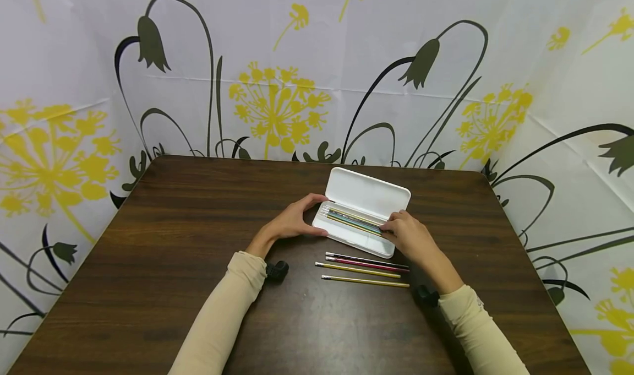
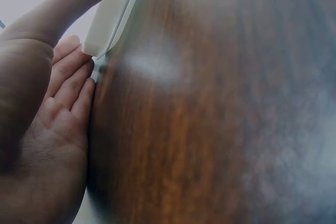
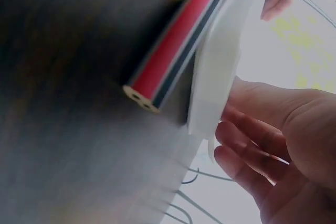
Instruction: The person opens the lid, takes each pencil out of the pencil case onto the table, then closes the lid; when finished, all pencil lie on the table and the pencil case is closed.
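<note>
A white pencil case point(image 1: 349, 241) stands on the table with its lid point(image 1: 366, 190) raised at the back. Several pencils point(image 1: 354, 219), yellow, blue and dark, lie lengthwise inside. At the left end, my left hand point(image 1: 292, 219) holds the case, thumb at the front corner and fingers round behind. The left wrist view shows that thumb point(image 2: 68, 6) along the case. My right hand point(image 1: 408, 233) reaches over the right end, its thumb and fingertips closed at the pencil ends. In the right wrist view its lower fingers point(image 3: 249, 150) curl beside the case's end wall.
In front of the case lie a black pencil point(image 1: 356, 256), a red pencil point(image 1: 364, 264) and two yellow pencils point(image 1: 364, 281), roughly parallel. The brown table point(image 1: 148, 287) meets a flower-printed cloth point(image 1: 307, 116) at its back and sides.
</note>
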Demonstrator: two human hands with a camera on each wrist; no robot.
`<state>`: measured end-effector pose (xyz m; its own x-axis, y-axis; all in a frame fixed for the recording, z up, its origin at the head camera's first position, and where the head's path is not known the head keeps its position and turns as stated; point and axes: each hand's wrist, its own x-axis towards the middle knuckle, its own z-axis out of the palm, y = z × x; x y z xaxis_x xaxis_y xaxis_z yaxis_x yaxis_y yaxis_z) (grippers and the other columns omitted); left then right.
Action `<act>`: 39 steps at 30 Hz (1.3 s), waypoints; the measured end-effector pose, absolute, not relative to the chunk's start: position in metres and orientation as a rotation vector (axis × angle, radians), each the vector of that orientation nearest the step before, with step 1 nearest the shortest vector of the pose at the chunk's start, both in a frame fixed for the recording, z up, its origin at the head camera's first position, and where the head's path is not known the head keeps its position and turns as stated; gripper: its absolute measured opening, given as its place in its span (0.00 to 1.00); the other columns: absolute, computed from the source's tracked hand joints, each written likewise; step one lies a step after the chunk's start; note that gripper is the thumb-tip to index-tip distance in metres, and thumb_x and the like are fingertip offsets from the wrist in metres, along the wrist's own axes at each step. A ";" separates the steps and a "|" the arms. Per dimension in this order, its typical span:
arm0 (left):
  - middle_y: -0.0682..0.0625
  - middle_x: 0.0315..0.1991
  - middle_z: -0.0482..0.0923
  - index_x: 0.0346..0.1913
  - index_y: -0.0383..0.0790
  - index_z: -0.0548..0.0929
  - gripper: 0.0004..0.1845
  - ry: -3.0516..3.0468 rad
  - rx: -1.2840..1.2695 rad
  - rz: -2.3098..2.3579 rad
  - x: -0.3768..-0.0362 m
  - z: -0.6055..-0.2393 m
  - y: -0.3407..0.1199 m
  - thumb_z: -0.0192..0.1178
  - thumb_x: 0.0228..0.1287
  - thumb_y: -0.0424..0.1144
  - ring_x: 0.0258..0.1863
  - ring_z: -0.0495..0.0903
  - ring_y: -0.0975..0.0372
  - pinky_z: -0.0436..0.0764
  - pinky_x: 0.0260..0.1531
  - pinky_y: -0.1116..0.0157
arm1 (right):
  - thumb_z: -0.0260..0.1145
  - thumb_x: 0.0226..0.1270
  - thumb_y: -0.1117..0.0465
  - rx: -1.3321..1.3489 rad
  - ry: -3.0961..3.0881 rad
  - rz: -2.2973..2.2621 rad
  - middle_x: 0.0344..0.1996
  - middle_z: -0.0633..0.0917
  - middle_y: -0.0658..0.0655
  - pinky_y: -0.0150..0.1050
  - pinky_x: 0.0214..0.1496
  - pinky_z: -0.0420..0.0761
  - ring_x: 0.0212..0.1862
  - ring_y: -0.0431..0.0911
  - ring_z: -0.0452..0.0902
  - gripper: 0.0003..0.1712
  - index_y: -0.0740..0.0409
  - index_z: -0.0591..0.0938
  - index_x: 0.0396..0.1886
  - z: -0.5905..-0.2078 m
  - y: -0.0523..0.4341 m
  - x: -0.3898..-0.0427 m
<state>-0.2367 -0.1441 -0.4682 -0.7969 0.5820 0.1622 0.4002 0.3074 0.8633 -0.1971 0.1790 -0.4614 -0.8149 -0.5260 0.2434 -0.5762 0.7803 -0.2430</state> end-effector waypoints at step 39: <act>0.41 0.67 0.68 0.67 0.34 0.68 0.45 2.399 0.896 1.522 -0.249 -0.488 -0.145 0.80 0.45 0.37 0.70 0.61 0.54 0.59 0.68 0.52 | 0.76 0.54 0.69 0.913 -2.585 1.188 0.32 0.84 0.46 0.35 0.34 0.81 0.33 0.38 0.79 0.10 0.55 0.89 0.37 -0.453 0.227 -0.168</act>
<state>-0.2486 -0.1452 -0.4884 -0.8072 0.5636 0.1753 0.3987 0.3016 0.8661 -0.1680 0.2270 -0.4526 -0.8025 -0.4649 0.3740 -0.5866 0.5002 -0.6369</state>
